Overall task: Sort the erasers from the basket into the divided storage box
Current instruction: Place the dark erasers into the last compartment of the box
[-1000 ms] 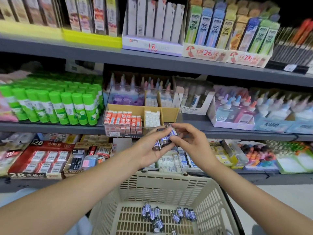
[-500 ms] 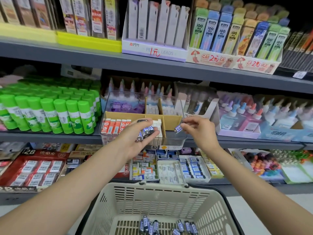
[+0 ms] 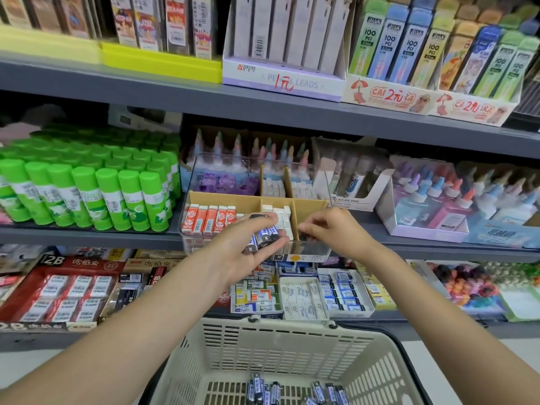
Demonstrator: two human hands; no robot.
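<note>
My left hand (image 3: pixel 248 247) cups a bunch of dark-sleeved erasers (image 3: pixel 263 236) in front of the clear divided storage box (image 3: pixel 309 251) on the shelf (image 3: pixel 87 233). My right hand (image 3: pixel 330 232) pinches one eraser (image 3: pixel 304 237) at the box's near right compartment. More erasers (image 3: pixel 263 388) lie in the basket (image 3: pixel 263 343) below.

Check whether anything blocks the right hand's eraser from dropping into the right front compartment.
Nothing visible does. The right hand pinches a dark eraser just over the storage box at that open compartment; the left hand and its erasers sit beside it.
</note>
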